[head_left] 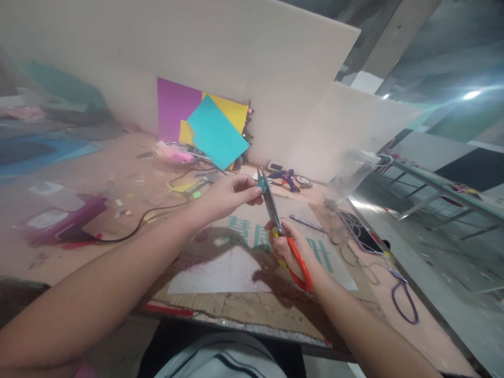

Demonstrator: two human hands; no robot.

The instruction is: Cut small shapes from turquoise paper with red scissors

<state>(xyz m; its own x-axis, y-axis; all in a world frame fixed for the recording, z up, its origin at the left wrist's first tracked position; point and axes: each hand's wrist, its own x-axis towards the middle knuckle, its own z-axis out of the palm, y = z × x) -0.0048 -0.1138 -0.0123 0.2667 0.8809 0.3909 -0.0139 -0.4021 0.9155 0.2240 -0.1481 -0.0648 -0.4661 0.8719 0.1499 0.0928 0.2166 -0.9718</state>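
In my right hand (289,244) is a pair of scissors (271,205) with red-orange and yellow handles. Its blades point up and away, slightly parted at the tips. My left hand (242,190) pinches a small teal piece of paper (262,183) right at the blades. Below both hands lies a white sheet (220,278) bearing teal cut-out characters (240,229), partly covered by my right hand. A pen (307,223) rests across the sheet's upper right part.
Purple, yellow and teal sheets (218,131) lean against the back board. A glue gun (289,179) lies behind my hands, with a purple hot-air tool (66,220) at left, its cord crossing the table. At right are a phone (362,233) and loose cable (405,304). Cardboard (236,307) lies beneath the sheet.
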